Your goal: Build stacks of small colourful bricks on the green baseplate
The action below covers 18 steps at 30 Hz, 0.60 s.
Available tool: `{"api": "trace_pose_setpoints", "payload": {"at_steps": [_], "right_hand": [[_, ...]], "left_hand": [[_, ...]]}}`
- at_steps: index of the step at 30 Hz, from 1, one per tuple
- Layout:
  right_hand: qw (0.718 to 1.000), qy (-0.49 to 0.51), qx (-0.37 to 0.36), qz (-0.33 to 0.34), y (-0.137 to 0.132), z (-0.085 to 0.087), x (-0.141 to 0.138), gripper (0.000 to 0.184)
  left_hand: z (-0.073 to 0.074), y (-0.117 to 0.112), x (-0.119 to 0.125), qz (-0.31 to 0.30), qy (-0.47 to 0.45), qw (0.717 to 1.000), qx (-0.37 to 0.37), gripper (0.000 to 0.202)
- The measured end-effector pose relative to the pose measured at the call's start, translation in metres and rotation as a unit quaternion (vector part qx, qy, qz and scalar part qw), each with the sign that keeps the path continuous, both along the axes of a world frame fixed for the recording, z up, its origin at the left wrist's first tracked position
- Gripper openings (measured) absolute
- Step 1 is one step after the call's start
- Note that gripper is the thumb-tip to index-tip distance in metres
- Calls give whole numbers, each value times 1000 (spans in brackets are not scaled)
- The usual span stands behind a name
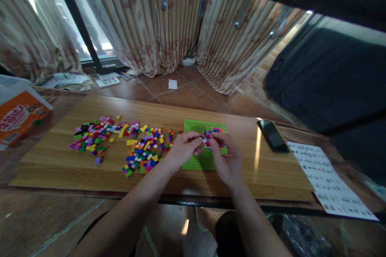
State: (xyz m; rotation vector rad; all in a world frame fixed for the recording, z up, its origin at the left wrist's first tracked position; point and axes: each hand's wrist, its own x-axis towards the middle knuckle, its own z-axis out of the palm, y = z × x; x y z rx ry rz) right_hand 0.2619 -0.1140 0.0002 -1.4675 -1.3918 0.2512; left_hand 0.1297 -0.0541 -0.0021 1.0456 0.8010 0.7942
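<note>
A green studded baseplate [199, 160] lies on the wooden table [60, 160]. On it stands a small cluster of coloured bricks [214, 131]. My left hand [182, 148] and my right hand [226, 156] meet over the plate, both with fingers pinched on small bricks of the cluster. What exactly each fingertip grips is too small to make out. A spread of loose coloured bricks [141, 148] lies to the left of my left hand.
A second heap of loose bricks [93, 134] lies further left. An orange box [18, 118] stands at the table's left end. A black phone [273, 135] and a printed sheet [325, 178] lie at the right. Curtains hang behind.
</note>
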Motion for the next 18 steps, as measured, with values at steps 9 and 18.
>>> {"api": "trace_pose_setpoints", "payload": {"at_steps": [9,18], "right_hand": [[998,-45,-16,35,0,-2,-3,13],[995,-89,16,48,-2,1,-6,9]], "left_hand": [[5,-2,-5,-17,-49,998,-38,21],[6,-2,-7,-39,-21,999,-26,31]]}}
